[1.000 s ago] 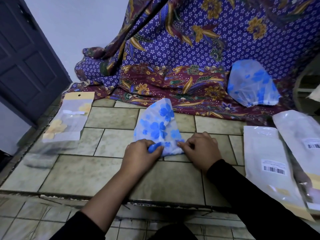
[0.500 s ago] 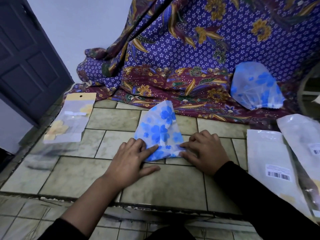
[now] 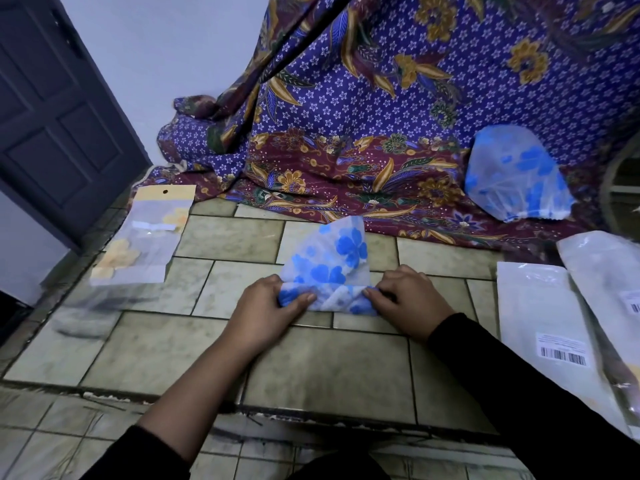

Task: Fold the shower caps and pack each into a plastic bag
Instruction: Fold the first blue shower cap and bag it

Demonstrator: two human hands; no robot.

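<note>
The shower cap (image 3: 330, 268) lies centrally, packed bag (image 3: 140, 237) left, plastic bags (image 3: 543, 317) right.

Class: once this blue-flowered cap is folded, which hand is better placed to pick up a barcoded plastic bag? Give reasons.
Likely the right hand: the barcoded bags lie on its side; the left hand would cross the cap.

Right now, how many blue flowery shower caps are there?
2: one half-folded cap on the grey tiles, another cap on the purple patterned cloth. White plastic bags may hide more.

Only a barcode label (image 3: 562, 355) on the near plastic bag (image 3: 540, 306) shows, its small print too blurred to read.
</note>
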